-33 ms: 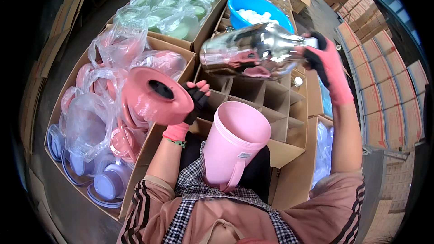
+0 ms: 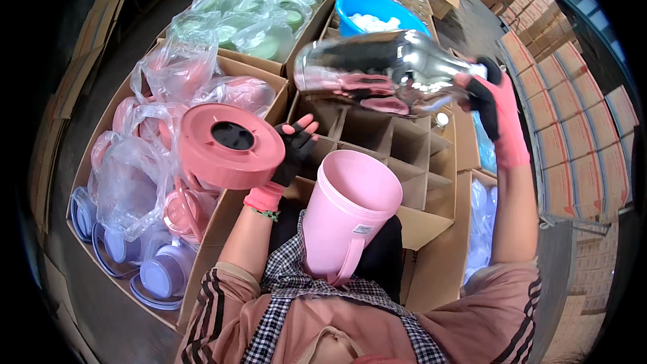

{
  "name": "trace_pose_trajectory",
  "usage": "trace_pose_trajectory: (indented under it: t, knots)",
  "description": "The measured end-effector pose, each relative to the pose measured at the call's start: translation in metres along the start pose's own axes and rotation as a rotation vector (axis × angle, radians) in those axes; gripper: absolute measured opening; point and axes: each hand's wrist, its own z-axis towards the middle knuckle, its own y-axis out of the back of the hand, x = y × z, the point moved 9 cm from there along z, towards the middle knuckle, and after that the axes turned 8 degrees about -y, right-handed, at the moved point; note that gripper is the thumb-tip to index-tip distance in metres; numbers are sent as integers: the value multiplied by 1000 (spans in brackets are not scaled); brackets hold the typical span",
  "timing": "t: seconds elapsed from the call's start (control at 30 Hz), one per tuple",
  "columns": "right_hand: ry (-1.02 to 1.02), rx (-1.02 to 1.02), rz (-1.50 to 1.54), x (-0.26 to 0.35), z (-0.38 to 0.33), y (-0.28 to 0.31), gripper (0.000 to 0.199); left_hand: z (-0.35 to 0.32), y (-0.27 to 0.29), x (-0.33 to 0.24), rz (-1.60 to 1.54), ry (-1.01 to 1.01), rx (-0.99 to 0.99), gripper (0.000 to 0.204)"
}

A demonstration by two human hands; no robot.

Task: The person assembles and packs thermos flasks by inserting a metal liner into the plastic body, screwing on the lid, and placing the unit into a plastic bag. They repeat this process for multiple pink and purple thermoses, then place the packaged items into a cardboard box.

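With my right hand (image 2: 492,104) closed round its narrow neck, a shiny silver glass flask liner (image 2: 384,71) lies sideways in the air over the divided box. My left hand (image 2: 294,152) holds a round pink flask top (image 2: 232,145) by its edge, with a dark round opening facing up. Some left fingers stretch out past it; the thumb is hidden. Both hands wear pink and black fingerless gloves. Between my thighs stands a pale pink jug body (image 2: 350,212), open at the top and slightly tilted, its handle towards me.
Ahead is a cardboard box with dividers (image 2: 367,131). A blue basin (image 2: 384,10) of white pieces stands beyond it. On the left, boxes hold bagged pink parts (image 2: 162,131), purple parts (image 2: 165,273) and green parts (image 2: 266,20). Stacked cartons (image 2: 566,128) line the right side.
The silver liner and my right hand have shifted slightly to the right. The pink top has turned more face up, and my left fingers have moved slightly up and right.
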Motion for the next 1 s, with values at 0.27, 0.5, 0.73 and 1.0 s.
trace_pose_trajectory:
  t: [0.27, 0.5, 0.73, 1.0]
  knots:
    - [128, 18, 351, -123, -95, -35, 57, 59, -81, 39, 120, 0, -60, 27]
    - [28, 152, 366, -199, -71, -51, 46, 43, -72, 35, 234, 33, -28, 26]
    - [2, 89, 862, -166, -77, -44, 57, 10, -33, 36, 436, 148, 26, 25]
    - [52, 387, -113, -136, -79, -81, 62, -21, 26, 50, 226, 357, -132, 58]
